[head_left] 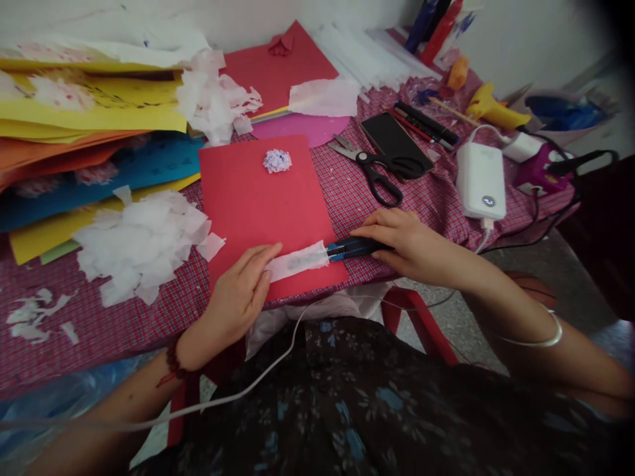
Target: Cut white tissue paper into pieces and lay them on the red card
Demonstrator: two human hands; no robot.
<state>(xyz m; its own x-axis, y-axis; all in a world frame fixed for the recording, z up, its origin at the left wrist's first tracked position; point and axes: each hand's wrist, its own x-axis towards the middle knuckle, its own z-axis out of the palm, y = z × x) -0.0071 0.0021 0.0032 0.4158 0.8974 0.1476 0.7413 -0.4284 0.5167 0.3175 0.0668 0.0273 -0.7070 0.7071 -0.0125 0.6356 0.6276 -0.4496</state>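
Note:
A red card sheet [258,198] lies in front of me on the checked tablecloth. On its near edge a strip of white tissue paper [297,261] is wrapped round a blue and black pen-like tool [354,248]. My left hand [243,294] lies flat with its fingers stretched onto the tissue's left end. My right hand [404,241] is closed over the bare end of the tool. A small crumpled white and blue paper ball [276,160] sits near the card's far edge.
Heaps of torn white tissue [141,244] lie left of the card, with stacked coloured sheets [74,132] behind. Black scissors [377,175], a dark phone [394,142], pens, a white power bank [480,180] and a yellow glue gun [491,109] are to the right.

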